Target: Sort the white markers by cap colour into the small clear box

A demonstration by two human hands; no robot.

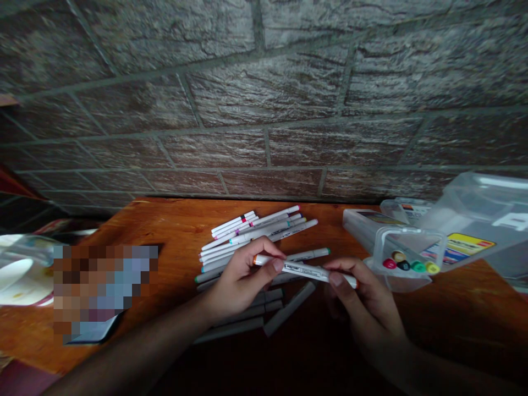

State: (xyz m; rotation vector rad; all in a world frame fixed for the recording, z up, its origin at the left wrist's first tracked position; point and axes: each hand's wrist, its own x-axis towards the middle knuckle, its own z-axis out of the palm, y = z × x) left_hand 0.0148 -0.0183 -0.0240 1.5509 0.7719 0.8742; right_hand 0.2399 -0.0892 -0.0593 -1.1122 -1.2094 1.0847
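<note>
A white marker (305, 271) with orange ends is held level between both hands, above the table. My left hand (243, 272) pinches it near its left end with thumb and fingers. Near the other end, my right hand (367, 297) grips the same marker, its orange tip sticking out past the fingers. Behind and below the hands lie several white markers (259, 231) in a loose row, with pink, teal, green and other coloured ends. Darker, shaded markers (291, 308) lie nearer to me, partly hidden by my left hand.
On the right, a clear plastic case (379, 236) holds several markers with coloured ends, next to a larger clear box (487, 220) with a yellow label. A partly pixelated phone-like device (93, 333) and a white bowl (20, 283) are at left. A stone wall (264, 99) stands behind the wooden table (165, 231).
</note>
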